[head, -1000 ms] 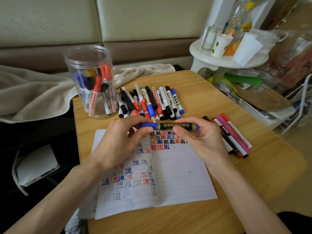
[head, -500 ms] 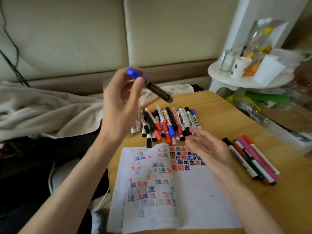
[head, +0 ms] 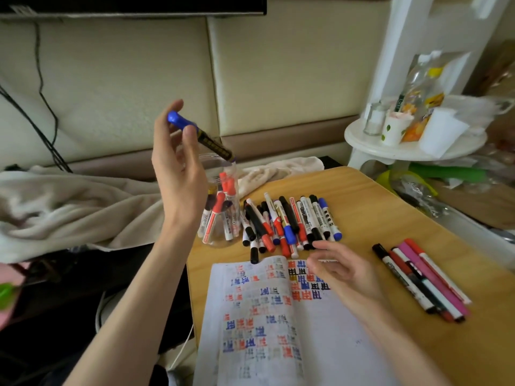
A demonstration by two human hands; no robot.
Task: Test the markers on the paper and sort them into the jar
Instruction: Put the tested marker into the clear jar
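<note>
One blue-capped marker (head: 199,136) pinched in left hand (head: 178,174) above jar (head: 220,207); right hand (head: 338,270) open, empty.

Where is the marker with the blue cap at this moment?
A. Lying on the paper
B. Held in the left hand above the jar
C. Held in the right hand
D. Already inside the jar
B: the left hand holds the blue-capped marker raised, its lower end above the jar.
</note>
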